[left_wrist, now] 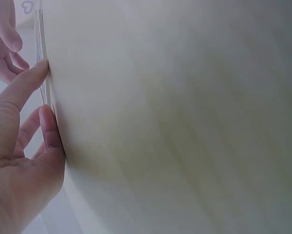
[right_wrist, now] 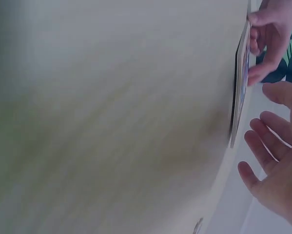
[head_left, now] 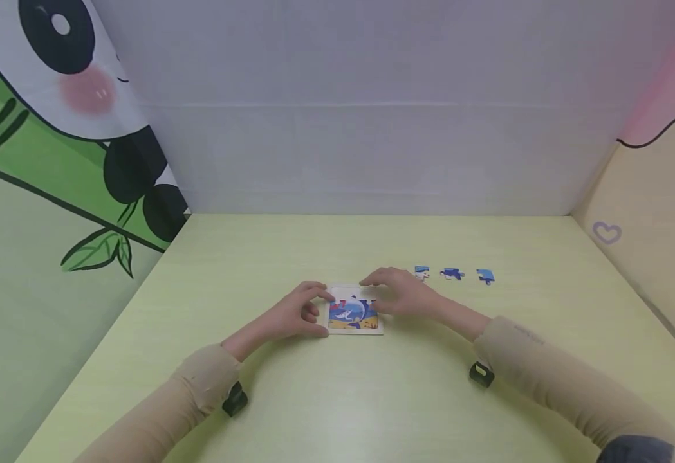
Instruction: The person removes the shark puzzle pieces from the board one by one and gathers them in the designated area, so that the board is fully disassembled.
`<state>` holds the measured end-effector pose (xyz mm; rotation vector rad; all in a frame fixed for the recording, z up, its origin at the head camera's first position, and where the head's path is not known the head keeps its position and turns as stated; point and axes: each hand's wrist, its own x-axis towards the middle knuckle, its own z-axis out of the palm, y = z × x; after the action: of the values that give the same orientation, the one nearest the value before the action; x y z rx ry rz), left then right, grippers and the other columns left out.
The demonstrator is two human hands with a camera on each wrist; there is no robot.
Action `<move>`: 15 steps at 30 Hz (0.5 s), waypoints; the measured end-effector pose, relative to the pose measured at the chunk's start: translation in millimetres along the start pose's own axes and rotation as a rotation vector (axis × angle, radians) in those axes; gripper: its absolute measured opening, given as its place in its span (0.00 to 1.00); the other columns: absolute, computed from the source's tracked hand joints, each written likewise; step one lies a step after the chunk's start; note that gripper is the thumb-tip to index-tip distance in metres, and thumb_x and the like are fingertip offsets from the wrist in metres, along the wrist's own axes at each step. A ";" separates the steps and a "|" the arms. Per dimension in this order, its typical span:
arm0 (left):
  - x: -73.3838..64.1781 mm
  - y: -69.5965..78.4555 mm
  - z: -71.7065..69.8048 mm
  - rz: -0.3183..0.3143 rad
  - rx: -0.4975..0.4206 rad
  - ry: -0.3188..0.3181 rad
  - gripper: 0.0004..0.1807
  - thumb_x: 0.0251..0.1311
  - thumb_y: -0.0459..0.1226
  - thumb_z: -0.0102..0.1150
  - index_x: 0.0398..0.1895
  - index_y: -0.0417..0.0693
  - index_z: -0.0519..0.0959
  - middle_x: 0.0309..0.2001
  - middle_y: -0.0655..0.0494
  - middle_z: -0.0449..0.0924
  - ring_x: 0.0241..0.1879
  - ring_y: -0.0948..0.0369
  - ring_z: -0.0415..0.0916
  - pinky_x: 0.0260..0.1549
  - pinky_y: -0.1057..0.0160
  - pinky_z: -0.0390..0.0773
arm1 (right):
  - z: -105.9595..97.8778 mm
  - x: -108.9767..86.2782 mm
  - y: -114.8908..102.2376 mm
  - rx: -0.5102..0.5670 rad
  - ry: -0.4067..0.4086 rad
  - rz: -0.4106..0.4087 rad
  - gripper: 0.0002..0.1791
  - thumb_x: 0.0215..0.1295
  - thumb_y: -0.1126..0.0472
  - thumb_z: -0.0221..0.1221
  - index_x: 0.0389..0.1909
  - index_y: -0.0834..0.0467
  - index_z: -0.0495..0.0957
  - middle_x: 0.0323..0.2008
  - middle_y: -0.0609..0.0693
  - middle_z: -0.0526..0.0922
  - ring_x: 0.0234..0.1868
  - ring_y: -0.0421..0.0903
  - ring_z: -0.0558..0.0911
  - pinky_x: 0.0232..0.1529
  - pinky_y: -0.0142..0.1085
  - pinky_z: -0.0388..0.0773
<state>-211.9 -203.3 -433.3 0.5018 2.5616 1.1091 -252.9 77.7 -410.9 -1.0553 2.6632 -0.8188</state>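
Nearest the camera, in the lower right corner of the head view, a patch of dark cloth (head_left: 644, 450), just beside the beige right sleeve (head_left: 569, 386). Opposite, a matching left sleeve (head_left: 152, 411); at the cuffs, a small black left wrist device (head_left: 235, 400) and right wrist device (head_left: 481, 374). Farther in, flat on the pale yellow table (head_left: 337, 399) and between both hands, the puzzle board (head_left: 356, 332): white-rimmed, with a blue and orange sea scene in the near part and bare white along the far part. Clamped on the board's left side, thumb at the near corner and forefinger towards the far one, the left hand (head_left: 293, 314). At the board's right side, fingers apart and gripping nothing, the right hand (head_left: 406, 292); impossible to tell whether touching with the thumb. Beyond the right hand, spaced in a row, three loose puzzle pieces (head_left: 452, 274), mostly blue. Behind, a whitish panel (head_left: 337, 148); to the left, a black-and-white cartoon figure (head_left: 94, 122) with green stems; to the right, a purple heart (head_left: 596, 235).
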 end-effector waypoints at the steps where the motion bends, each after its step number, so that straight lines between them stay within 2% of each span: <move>1: 0.0 -0.2 0.0 0.003 -0.002 -0.001 0.34 0.49 0.40 0.76 0.62 0.51 0.75 0.74 0.50 0.58 0.41 0.61 0.74 0.44 0.67 0.80 | 2.3 -0.3 -2.2 0.005 -0.007 0.007 0.25 0.63 0.58 0.65 0.61 0.55 0.77 0.60 0.50 0.80 0.64 0.52 0.76 0.67 0.52 0.71; 4: 0.6 -1.3 0.6 0.004 -0.003 -0.004 0.34 0.49 0.40 0.76 0.62 0.52 0.75 0.74 0.50 0.58 0.41 0.61 0.74 0.44 0.67 0.80 | 7.5 -1.4 -8.1 0.017 -0.026 0.041 0.25 0.62 0.58 0.66 0.61 0.54 0.77 0.59 0.49 0.81 0.62 0.50 0.77 0.66 0.50 0.72; 15: 0.9 -2.9 0.1 -0.001 0.002 -0.001 0.34 0.49 0.40 0.77 0.62 0.53 0.75 0.74 0.51 0.58 0.41 0.62 0.74 0.44 0.67 0.80 | 17.5 -3.3 -12.4 -0.097 -0.050 0.066 0.24 0.61 0.56 0.66 0.59 0.53 0.79 0.57 0.47 0.83 0.58 0.45 0.78 0.63 0.44 0.75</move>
<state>-213.2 -204.7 -435.7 0.5016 2.5618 1.1062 -237.4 65.0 -418.9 -0.9894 2.7042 -0.6477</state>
